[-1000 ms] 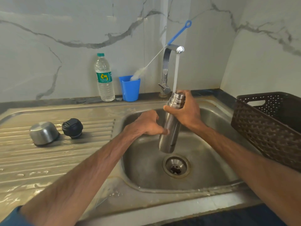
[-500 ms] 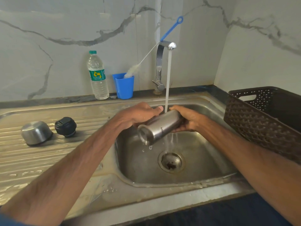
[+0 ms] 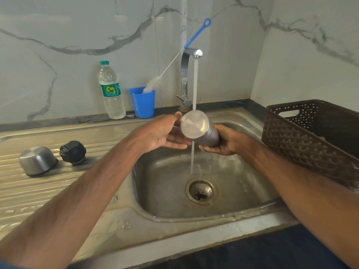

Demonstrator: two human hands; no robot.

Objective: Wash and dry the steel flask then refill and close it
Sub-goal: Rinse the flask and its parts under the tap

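Water [image 3: 194,82] runs in a thin stream from the tap [image 3: 187,70] down into the sink [image 3: 252,183], passing just at the flask [image 3: 201,129], which is held tilted over the basin with its flat base turned up toward the viewer. Right hand [image 3: 223,141] cups the flask from below at about 3 o'clock, fingers wrapped under the body and gripping it. Left hand [image 3: 165,133] sits at 9 o'clock of the base, thumb tip touching the rim and the fingers curled loosely beneath, resting on the steel rather than clamped hard. Below, at 6 o'clock, the drain [image 3: 201,190] lies in the wet basin. On the ribbed drainboard [image 3: 29,191] off at 9 o'clock stand a steel cup [image 3: 37,160], mouth down, and just beside it a black cap [image 3: 72,152]. Against the wall at 11 o'clock stand a water bottle [image 3: 111,90] and a blue cup [image 3: 142,102] holding a brush [image 3: 174,61], whose blue handle leans across the tap. A brown basket [image 3: 310,144] sits on the counter at 3 o'clock.
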